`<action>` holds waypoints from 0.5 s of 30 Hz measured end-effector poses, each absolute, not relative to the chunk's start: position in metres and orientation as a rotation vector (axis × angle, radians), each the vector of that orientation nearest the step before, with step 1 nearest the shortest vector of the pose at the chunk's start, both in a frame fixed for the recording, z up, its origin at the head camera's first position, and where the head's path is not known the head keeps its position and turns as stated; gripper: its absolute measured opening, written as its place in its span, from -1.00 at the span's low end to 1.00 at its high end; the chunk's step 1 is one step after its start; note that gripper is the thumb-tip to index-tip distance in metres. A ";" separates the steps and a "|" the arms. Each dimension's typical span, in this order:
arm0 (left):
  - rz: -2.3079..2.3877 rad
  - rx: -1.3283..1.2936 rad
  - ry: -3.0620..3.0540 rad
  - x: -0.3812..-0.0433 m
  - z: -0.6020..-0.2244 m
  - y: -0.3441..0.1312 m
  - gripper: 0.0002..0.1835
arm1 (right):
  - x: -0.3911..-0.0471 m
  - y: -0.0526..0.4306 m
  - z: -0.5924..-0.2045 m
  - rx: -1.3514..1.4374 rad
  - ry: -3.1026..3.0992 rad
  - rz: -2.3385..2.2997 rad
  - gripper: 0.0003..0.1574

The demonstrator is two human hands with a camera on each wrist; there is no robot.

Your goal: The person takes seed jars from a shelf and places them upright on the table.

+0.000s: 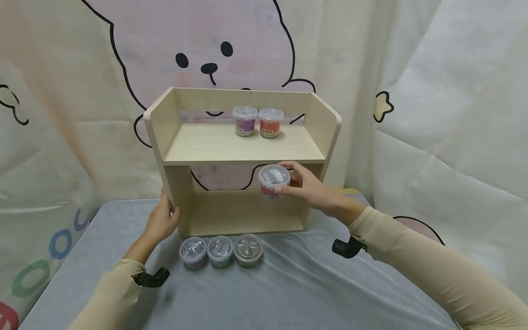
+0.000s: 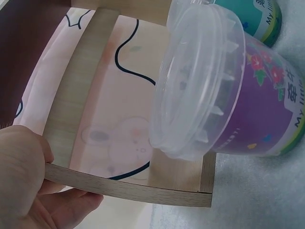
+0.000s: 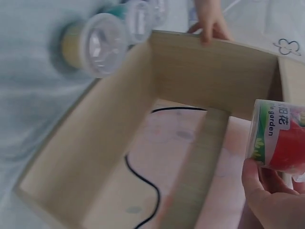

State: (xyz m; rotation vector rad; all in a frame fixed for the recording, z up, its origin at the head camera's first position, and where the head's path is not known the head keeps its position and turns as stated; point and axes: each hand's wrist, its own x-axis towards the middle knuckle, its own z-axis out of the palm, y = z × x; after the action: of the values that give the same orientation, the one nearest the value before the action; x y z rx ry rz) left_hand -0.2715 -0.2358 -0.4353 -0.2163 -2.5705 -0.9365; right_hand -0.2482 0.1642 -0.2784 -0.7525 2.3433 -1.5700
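Observation:
My right hand (image 1: pixel 309 189) grips a small clear-lidded plastic cup with a red label (image 1: pixel 273 178), held in front of the lower compartment of a pale wooden two-tier shelf (image 1: pixel 231 149). "garden" is readable on this cup (image 3: pixel 286 138) in the right wrist view. At the shelf's left side, my left hand (image 1: pixel 161 222) grips the side panel, whose edge (image 2: pixel 128 190) lies between thumb and fingers in the left wrist view. Up on the top tier, a purple-labelled cup (image 1: pixel 245 123) and an orange-red-labelled cup (image 1: pixel 270 124) stand side by side.
Three more lidded cups stand in a row before the shelf: a purple one (image 1: pixel 193 253), a teal one (image 1: pixel 220 252) and a yellowish one (image 1: pixel 248 250). Blue-grey cloth (image 1: pixel 297 284) covers the table. Patterned curtains (image 1: pixel 449 128) hang behind and beside it.

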 end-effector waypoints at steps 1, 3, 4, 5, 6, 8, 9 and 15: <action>-0.940 -0.216 -2.571 -0.271 -0.435 -0.236 -0.19 | -0.248 0.165 -0.282 -0.756 2.337 -1.572 -0.22; -0.944 -0.215 -2.570 -0.271 -0.435 -0.237 -0.20 | -0.248 0.167 -0.290 -0.765 2.324 -1.567 -0.23; -0.944 -0.216 -2.569 -0.271 -0.435 -0.237 -0.20 | -0.247 0.168 -0.294 -0.767 2.317 -1.563 -0.23; -0.943 -0.217 -2.567 -0.271 -0.435 -0.237 -0.20 | -0.247 0.170 -0.298 -0.765 2.313 -1.557 -0.24; -0.939 -0.217 -2.564 -0.272 -0.435 -0.237 -0.20 | -0.247 0.170 -0.302 -0.765 2.308 -1.550 -0.24; -0.932 -0.213 -2.562 -0.272 -0.435 -0.238 -0.19 | -0.247 0.172 -0.312 -0.767 2.293 -1.539 -0.23; -0.929 -0.212 -2.562 -0.272 -0.435 -0.238 -0.19 | -0.246 0.173 -0.316 -0.761 2.286 -1.534 -0.22; -0.931 -0.219 -2.574 -0.271 -0.436 -0.237 -0.19 | -0.244 0.180 -0.345 -0.727 2.204 -1.543 -0.18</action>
State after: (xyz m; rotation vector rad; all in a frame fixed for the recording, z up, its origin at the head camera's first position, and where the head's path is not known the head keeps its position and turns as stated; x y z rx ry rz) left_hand -0.2706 -0.2372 -0.4357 -0.2191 -2.5742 -0.9313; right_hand -0.2443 0.1799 -0.3448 -0.7271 2.2036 -1.5430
